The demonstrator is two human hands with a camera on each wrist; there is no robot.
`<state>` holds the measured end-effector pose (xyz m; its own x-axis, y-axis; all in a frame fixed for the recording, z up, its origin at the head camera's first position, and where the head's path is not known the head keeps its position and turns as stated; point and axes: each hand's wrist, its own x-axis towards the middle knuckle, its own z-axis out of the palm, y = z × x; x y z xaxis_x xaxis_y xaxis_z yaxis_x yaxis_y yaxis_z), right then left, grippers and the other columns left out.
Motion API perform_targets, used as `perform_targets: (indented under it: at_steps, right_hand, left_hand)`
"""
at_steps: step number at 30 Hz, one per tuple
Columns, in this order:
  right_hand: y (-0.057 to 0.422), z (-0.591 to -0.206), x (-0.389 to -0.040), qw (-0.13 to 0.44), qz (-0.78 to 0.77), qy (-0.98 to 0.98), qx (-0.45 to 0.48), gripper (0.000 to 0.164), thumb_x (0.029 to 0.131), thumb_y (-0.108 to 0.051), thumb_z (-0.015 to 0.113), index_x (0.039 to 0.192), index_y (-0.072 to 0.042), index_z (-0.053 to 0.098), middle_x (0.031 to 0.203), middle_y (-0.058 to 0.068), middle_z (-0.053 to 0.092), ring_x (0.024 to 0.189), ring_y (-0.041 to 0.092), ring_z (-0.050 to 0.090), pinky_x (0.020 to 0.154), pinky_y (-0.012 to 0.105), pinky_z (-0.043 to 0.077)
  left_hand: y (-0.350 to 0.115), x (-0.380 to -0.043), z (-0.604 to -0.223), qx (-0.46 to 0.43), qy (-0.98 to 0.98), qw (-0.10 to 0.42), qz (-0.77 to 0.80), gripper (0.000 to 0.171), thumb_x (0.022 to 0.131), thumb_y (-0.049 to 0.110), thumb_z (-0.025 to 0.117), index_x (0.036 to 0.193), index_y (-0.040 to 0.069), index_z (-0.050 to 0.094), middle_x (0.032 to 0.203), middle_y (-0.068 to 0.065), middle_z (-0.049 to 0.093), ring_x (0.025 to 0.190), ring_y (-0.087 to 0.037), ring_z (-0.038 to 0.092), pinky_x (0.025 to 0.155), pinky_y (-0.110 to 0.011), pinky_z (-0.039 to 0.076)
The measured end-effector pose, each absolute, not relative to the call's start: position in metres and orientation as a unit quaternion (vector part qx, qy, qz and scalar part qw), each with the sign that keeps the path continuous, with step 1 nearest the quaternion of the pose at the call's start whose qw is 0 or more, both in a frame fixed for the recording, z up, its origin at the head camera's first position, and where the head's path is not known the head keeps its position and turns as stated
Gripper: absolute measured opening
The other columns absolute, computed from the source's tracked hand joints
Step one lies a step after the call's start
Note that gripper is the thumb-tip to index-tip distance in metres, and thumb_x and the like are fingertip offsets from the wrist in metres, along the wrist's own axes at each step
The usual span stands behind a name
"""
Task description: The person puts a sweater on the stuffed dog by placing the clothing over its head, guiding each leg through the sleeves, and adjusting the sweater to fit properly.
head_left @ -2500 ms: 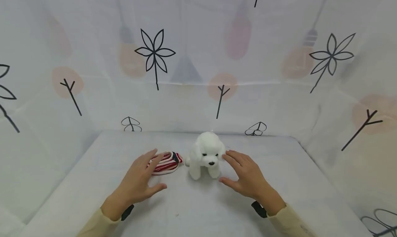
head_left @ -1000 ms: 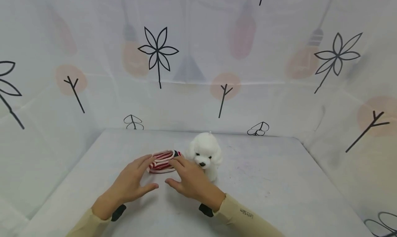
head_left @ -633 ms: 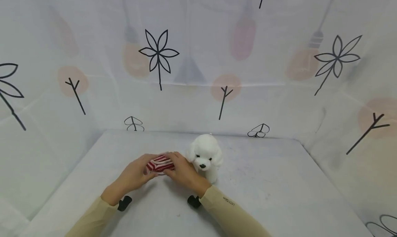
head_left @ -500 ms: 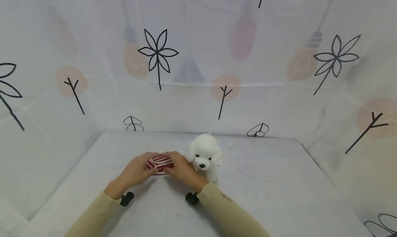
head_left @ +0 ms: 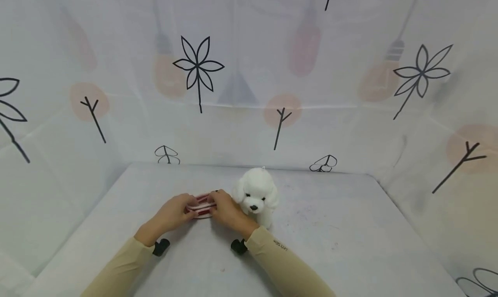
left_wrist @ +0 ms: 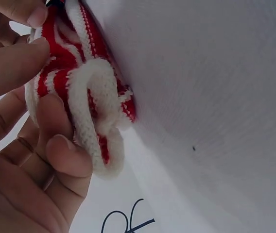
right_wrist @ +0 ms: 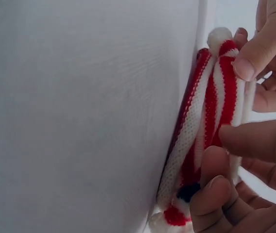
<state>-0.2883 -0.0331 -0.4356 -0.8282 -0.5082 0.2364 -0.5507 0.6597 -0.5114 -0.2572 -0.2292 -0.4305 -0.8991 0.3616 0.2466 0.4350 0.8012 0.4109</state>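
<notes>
A small red-and-white striped knitted sweater [head_left: 202,206] lies low over the table between the two hands. My left hand [head_left: 169,215] pinches its left side between thumb and fingers. Its opposite side is gripped by my right hand [head_left: 228,210], fingers bent over the fabric. In the left wrist view, a thick white ribbed edge [left_wrist: 101,92] loops out beside the curled fingertips. The right wrist view shows a dark navy patch [right_wrist: 189,191] on the sweater [right_wrist: 228,87], partly behind the fingers. A white plush dog [head_left: 256,191] sits right behind the right wrist.
The white-covered table [head_left: 330,232] ends at a patterned curtain [head_left: 241,128] along the back, with more curtain at both sides. Black wrist-camera mounts [head_left: 161,247] stick out beneath each wrist.
My right hand has moved left from beside the plush dog to the sweater, and my left hand has closed in too. Both have taken hold; the fabric between them now lies in flatter, straighter folds.
</notes>
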Motion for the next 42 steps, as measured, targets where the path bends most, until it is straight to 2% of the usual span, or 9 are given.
perform_targets:
  at_steps: [8, 16, 21, 30, 37, 42]
  right_hand:
    - [-0.033, -0.417, -0.267, 0.040, 0.329, -0.891, 0.311, 0.005, 0.086, -0.010, 0.067, 0.091, -0.012, 0.065, 0.085, -0.004, 0.054, 0.076, 0.007, 0.051, 0.066, 0.020, 0.044]
    - [-0.030, -0.374, -0.239, 0.102, 0.344, -0.876, 0.322, 0.004, 0.086, -0.010, 0.066, 0.087, -0.013, 0.068, 0.080, -0.005, 0.054, 0.076, 0.006, 0.052, 0.064, 0.016, 0.044]
    - [-0.017, -0.338, -0.230, 0.108, 0.353, -0.865, 0.341, 0.004, 0.089, -0.011, 0.066, 0.091, -0.010, 0.070, 0.084, -0.002, 0.056, 0.078, 0.007, 0.057, 0.065, 0.015, 0.047]
    - [0.021, -0.284, -0.256, 0.154, 0.341, -0.856, 0.357, 0.006, 0.089, -0.010, 0.066, 0.093, -0.008, 0.070, 0.089, 0.001, 0.059, 0.081, 0.010, 0.059, 0.067, 0.019, 0.050]
    - [0.065, -0.264, -0.267, 0.184, 0.320, -0.855, 0.365, 0.006, 0.088, -0.010, 0.068, 0.092, -0.006, 0.070, 0.088, 0.003, 0.059, 0.077, 0.013, 0.059, 0.066, 0.023, 0.051]
    - [0.096, -0.256, -0.264, 0.159, 0.308, -0.868, 0.355, 0.008, 0.090, -0.011, 0.066, 0.095, -0.006, 0.070, 0.091, 0.003, 0.059, 0.079, 0.013, 0.062, 0.067, 0.024, 0.053]
  left_hand:
    - [-0.234, -0.248, -0.414, -0.215, -0.939, 0.087, -0.255, 0.020, 0.078, 0.006, 0.076, 0.092, 0.012, 0.064, 0.090, 0.003, 0.058, 0.078, -0.011, 0.053, 0.068, -0.030, 0.047]
    - [-0.237, -0.235, -0.369, -0.273, -0.912, 0.122, -0.279, 0.023, 0.076, 0.001, 0.076, 0.093, 0.009, 0.062, 0.088, 0.004, 0.057, 0.071, -0.007, 0.053, 0.062, -0.025, 0.048]
    - [-0.229, -0.231, -0.337, -0.297, -0.906, 0.134, -0.271, 0.023, 0.077, 0.003, 0.076, 0.093, 0.011, 0.061, 0.088, 0.005, 0.057, 0.069, -0.007, 0.053, 0.061, -0.024, 0.048]
    - [-0.195, -0.257, -0.290, -0.343, -0.885, 0.194, -0.249, 0.021, 0.080, 0.007, 0.076, 0.095, 0.008, 0.062, 0.088, 0.000, 0.056, 0.072, -0.011, 0.051, 0.062, -0.027, 0.046]
    - [-0.158, -0.267, -0.274, -0.374, -0.872, 0.173, -0.265, 0.018, 0.083, 0.011, 0.074, 0.097, 0.008, 0.062, 0.089, 0.000, 0.056, 0.073, -0.012, 0.052, 0.063, -0.027, 0.046]
    - [-0.132, -0.271, -0.272, -0.396, -0.862, 0.156, -0.275, 0.018, 0.084, 0.012, 0.073, 0.097, 0.009, 0.061, 0.089, 0.001, 0.055, 0.074, -0.011, 0.051, 0.063, -0.026, 0.046]
